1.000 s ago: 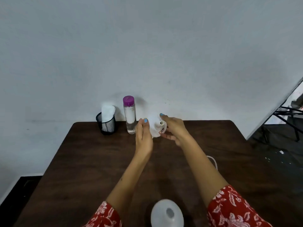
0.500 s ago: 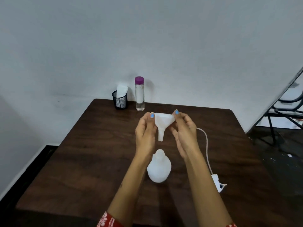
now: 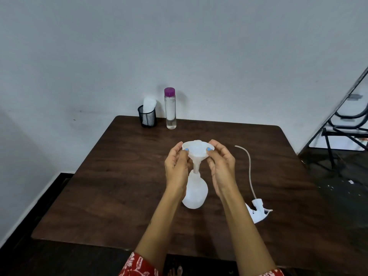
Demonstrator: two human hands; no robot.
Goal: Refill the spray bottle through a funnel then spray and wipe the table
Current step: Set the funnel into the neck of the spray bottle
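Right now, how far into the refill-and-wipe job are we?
Done: spray head is off, lying on the table. In hand: left hand and right hand hold the funnel, spout at the spray bottle neck. Left: pouring from the capped purple-lidded bottle, recapping, spraying, wiping.

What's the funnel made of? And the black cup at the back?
The funnel looks like cloudy white plastic: light glows through it. The black cup seems to be metal wire mesh, since tiny holes show through, though coated plastic is possible.
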